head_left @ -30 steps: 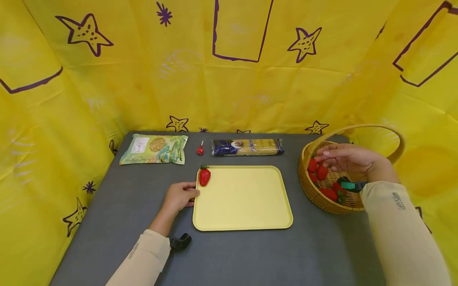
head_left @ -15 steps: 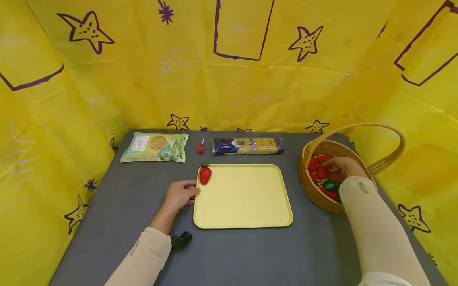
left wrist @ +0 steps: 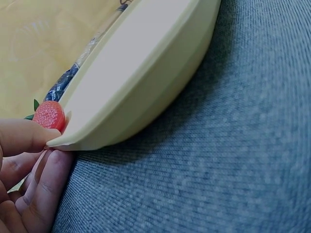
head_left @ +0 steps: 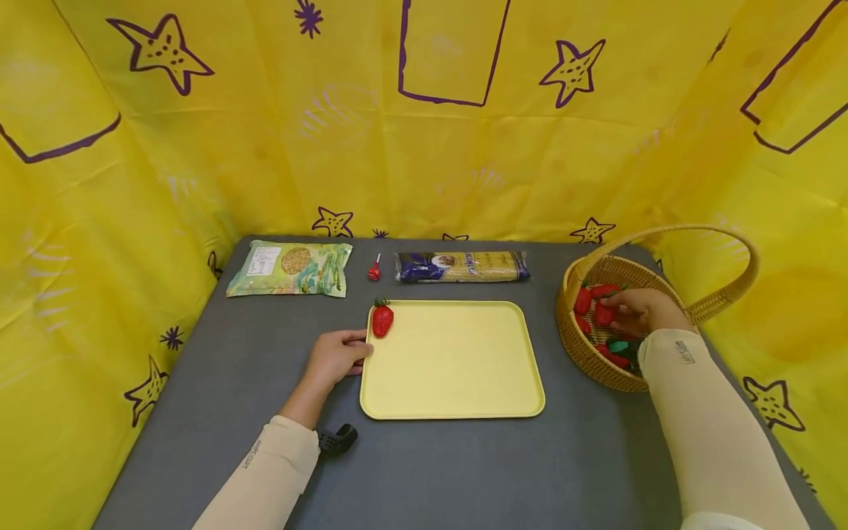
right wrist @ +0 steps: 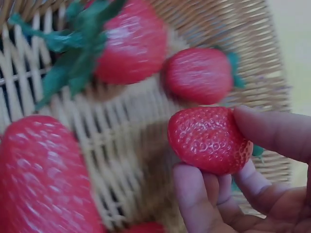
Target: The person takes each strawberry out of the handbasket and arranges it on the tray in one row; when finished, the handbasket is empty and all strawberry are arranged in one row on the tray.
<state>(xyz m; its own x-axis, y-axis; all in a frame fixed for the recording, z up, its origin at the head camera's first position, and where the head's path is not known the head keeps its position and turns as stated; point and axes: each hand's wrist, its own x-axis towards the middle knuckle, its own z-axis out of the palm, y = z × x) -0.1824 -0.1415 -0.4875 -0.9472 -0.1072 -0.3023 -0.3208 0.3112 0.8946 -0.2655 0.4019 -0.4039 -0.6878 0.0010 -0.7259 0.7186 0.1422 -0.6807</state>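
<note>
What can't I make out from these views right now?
Basket, head view: inside partly hidden by the right grip and sleeve.
Lower-left strawberry, right wrist view: cut off by left and bottom edges.
Bag label, head view: print too small to read.
Packet, left wrist view: partly behind the tray.

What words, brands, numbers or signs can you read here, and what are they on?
"LetsSlim", most likely: small print on the right sleeve.
Left sleeve: lettering too small to read.
Blue-and-gold packet: lettering too blurred to read surely.
White label on the green bag: print too small to read.
</note>
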